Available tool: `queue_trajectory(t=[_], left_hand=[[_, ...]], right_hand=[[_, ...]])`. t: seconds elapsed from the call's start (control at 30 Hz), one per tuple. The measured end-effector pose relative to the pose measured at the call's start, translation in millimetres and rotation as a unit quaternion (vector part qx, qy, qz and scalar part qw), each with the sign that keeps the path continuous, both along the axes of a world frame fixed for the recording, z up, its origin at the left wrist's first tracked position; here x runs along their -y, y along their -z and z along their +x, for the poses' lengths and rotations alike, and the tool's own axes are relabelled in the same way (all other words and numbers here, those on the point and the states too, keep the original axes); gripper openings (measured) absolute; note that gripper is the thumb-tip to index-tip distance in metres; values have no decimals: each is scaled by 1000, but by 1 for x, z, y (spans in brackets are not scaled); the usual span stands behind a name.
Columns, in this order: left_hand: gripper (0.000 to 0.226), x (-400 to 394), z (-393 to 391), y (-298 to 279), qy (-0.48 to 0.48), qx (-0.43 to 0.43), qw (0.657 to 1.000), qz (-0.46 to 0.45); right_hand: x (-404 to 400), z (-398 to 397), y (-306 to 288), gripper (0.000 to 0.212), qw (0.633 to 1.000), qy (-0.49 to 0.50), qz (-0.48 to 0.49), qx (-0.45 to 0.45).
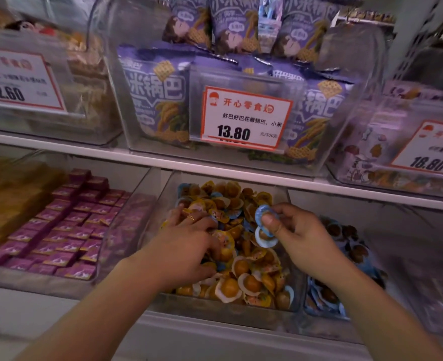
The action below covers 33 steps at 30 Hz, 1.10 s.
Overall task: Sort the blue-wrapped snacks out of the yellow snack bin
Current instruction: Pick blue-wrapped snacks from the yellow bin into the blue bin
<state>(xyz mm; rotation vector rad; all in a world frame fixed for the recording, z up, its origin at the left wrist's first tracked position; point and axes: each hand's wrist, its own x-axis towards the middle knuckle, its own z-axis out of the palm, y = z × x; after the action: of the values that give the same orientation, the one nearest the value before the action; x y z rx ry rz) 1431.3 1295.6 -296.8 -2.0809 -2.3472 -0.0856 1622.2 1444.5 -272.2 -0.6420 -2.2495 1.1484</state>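
The left hand [189, 243] is pressing loosely spread fingers down into the yellow-wrapped snacks [243, 272], gripping nothing I can see, while the right hand [297, 230] is pinching 2 blue-wrapped snacks [263, 227] above the clear yellow snack bin [228, 312]. Just right, a bin of blue-wrapped pieces [327, 295] is sitting partly behind the right forearm. Left, a bin of pink packets [66, 230] is lying in rows. Beyond, a white shelf edge [215, 168] is carrying purple snack bags [158, 95] behind a price tag [243, 118] reading 13.80.
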Motion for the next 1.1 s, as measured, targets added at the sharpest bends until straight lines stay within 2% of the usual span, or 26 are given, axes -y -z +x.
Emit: queue_trajectory(t=[0.13, 0.27, 0.33, 0.4, 0.5, 0.57, 0.63, 0.67, 0.73, 0.8, 0.83, 0.87, 0.93, 1.0, 1.1], left_hand=[[45, -3, 6, 4, -17, -53, 998, 3], [26, -5, 1, 9, -17, -30, 996, 84], [20, -5, -2, 9, -24, -2, 993, 114], [13, -7, -5, 8, -36, 43, 989, 138], [3, -6, -6, 0, -63, 190, 957, 208], [7, -4, -6, -8, -100, 292, 916, 257], [12, -2, -4, -14, -133, 377, 863, 310], [12, -1, -1, -17, -141, 417, 833, 336], [11, 2, 9, -20, -130, 457, 799, 370], [10, 6, 21, -20, -92, 423, 822, 370], [11, 7, 26, -20, -66, 388, 845, 362], [11, 8, 31, -19, -35, 353, 866, 352], [11, 6, 36, -18, 15, 335, 886, 320], [14, 7, 36, -20, 30, 366, 886, 285], [21, 6, 35, -19, 7, 408, 864, 296]], right_hand=[[5, -3, -2, 3, 998, 44, -22, -44], [15, 5, -6, 3, 987, 107, 12, -117], [23, 14, -3, 5, 985, 118, 64, -109], [32, 20, 1, 15, 979, 123, 145, -72], [43, 17, 4, 19, 976, 87, 187, -65], [49, 10, 4, 13, 990, 74, 100, -62], [56, 0, 1, 8, 991, 79, -101, -47], [58, -5, 1, 10, 966, 77, -241, -51], [62, -12, -2, 21, 864, 45, -494, -81], [61, -14, -8, 41, 779, -22, -616, -111], [61, -15, -10, 48, 756, -50, -640, -127], [61, -17, -11, 49, 755, -60, -638, -135], [61, -20, -10, 36, 810, -19, -570, -133], [61, -22, -7, 18, 856, 47, -497, -135], [42, -5, -9, 10, 909, 105, -380, -138]])
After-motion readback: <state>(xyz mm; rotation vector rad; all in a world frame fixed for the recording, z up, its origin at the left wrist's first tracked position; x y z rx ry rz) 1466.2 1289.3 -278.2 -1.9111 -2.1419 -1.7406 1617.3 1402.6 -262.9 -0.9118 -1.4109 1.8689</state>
